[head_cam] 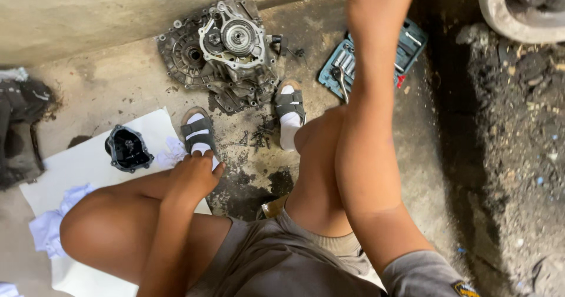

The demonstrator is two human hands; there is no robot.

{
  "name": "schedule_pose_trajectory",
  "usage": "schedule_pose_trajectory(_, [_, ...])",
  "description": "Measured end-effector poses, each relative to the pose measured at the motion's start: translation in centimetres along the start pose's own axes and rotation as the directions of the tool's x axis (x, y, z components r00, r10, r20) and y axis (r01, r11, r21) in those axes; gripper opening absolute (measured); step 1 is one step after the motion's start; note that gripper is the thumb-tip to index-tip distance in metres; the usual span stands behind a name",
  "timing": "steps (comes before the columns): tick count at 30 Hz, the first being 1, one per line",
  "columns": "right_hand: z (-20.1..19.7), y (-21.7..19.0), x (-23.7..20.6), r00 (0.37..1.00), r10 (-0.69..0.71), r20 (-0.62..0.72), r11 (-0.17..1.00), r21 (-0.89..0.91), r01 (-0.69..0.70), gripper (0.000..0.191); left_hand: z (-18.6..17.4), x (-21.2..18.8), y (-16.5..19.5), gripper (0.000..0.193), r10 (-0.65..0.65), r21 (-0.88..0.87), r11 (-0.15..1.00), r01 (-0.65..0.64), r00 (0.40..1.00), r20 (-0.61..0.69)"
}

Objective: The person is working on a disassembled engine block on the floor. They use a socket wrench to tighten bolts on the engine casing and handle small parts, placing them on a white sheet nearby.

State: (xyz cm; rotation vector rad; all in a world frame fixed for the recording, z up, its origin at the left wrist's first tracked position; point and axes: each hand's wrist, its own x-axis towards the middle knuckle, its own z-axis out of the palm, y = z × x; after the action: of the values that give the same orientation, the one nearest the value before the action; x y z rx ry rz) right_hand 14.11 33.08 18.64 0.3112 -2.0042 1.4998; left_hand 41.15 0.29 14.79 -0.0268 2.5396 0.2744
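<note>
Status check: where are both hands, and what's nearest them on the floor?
Left hand resting on the shin, empty. Right hand raised at the frame top, grip unclear. Gearbox housing ahead of the feet, untouched. Socket set under the right arm.

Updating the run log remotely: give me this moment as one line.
left hand: resting on left shin, empty | right hand: raised, fingers out of frame | gearbox: on floor ahead | socket set: open, beside right arm

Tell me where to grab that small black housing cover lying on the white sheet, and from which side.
Take the small black metal housing cover by its outer rim, coming from above. It seems to lie hollow side up on the white paper sheet, so the raised edge probably offers opposite sides for fingers. The left hand, resting on the shin, is nearest; the white rag lies beside it.
</note>
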Motion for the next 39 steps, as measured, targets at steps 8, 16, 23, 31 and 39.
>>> schedule_pose_trajectory(8, [-2.8, -2.8, 2.9, 0.906, 0.402, 0.136, 0.906, 0.083, -0.415, 0.03, -0.6, 3.3, 3.2, 0.014, 0.378, 0.479, 0.815, -0.327, 0.926, -0.011])
schedule_pose_trajectory(16, [1.0, -10.6, 2.0, 0.887, 0.417, 0.197, 0.894, -0.267, -0.36, 0.015, -4.0, 0.1, 12.3, 0.044, 0.608, 0.505, 0.746, -0.434, 0.752, -0.254])
schedule_pose_trajectory(23, [3.0, -13.0, -0.8, 0.905, 0.424, 0.048, 0.903, -0.107, -0.417, 0.019, -7.2, -2.9, 8.9, 0.05, 0.575, 0.324, 0.805, -0.496, 0.787, -0.223])
schedule_pose_trajectory(31, [8.0, -14.7, -0.4, 0.944, 0.318, 0.088, 0.948, -0.046, -0.315, 0.019, -7.2, -1.1, 2.9, 0.049, 0.627, 0.131, 0.776, -0.617, 0.73, -0.273])
schedule_pose_trajectory(39, [10.7, -14.1, 3.0, 0.972, 0.235, -0.026, 0.972, 0.02, -0.235, 0.024, -7.4, 3.9, -0.6, 0.065, 0.572, 0.112, 0.82, -0.561, 0.796, -0.198])
